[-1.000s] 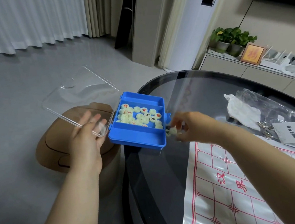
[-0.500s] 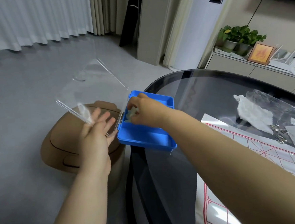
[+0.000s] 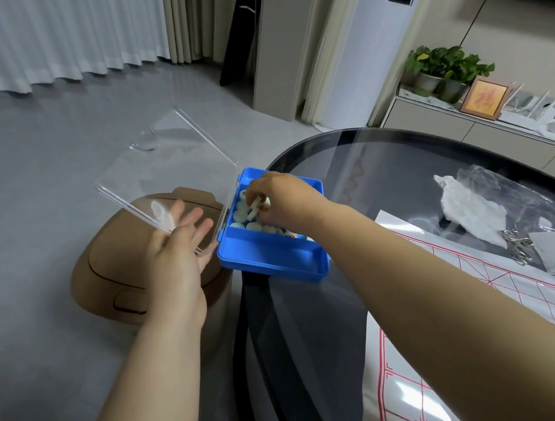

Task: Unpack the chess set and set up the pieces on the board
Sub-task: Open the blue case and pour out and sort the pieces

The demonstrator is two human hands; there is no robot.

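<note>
A round dark glass table fills the right side, and the red-lined board sheet is spread on its near part, well apart from the box. A brown bin stands on the floor just beside the table's edge. Above it a clear lid is swung open beyond the table, hinged to the blue box, which is set right at that edge. The lid is propped by the left hand, whose fingers are held straight and flat against it, nothing being gripped. The right hand is reached down into the box, its fingers curled round pale round pieces; how many are held cannot be told. A spill is judged the main risk: were the lid's support withdrawn, or the box pressed on its outer side, it could be tipped off the edge and pieces lost into the bin. The other pieces lie directly beneath and beside the gripping fingers, in the compartment behind the near one.
</note>
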